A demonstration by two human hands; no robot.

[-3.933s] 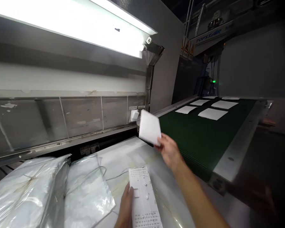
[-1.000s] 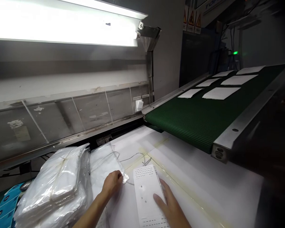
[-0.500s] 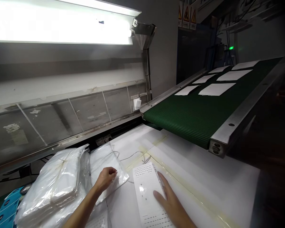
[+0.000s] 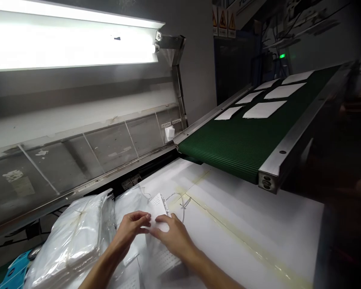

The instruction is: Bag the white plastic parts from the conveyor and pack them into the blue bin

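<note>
A white, flat plastic casing with rows of vent slots [image 4: 158,204] lies tilted between my hands, its lower part blurred. My right hand [image 4: 176,237] is closed on it, thumb and forefinger bent around its near side. My left hand [image 4: 134,228] is pinched at its left edge, the fingertips almost meeting those of my right hand. A thin clear plastic bag seems to be in that pinch; its edges are hard to make out. Behind my left hand lies a flat stack of clear bags [image 4: 128,200]. A pale cable [image 4: 184,202] trails beyond the casing.
A tied bundle of clear plastic bags [image 4: 75,237] stands at the left, beside a blue printed item [image 4: 16,271]. A green conveyor belt [image 4: 225,140] carrying several flat white pieces [image 4: 264,109] slopes up at the right. A lit tube lamp [image 4: 72,44] hangs above the white-covered table [image 4: 243,224].
My right hand has moved left with the slotted casing, bringing it to my left hand. The casing is now tilted and partly behind my fingers. The camera view has shifted slightly.
</note>
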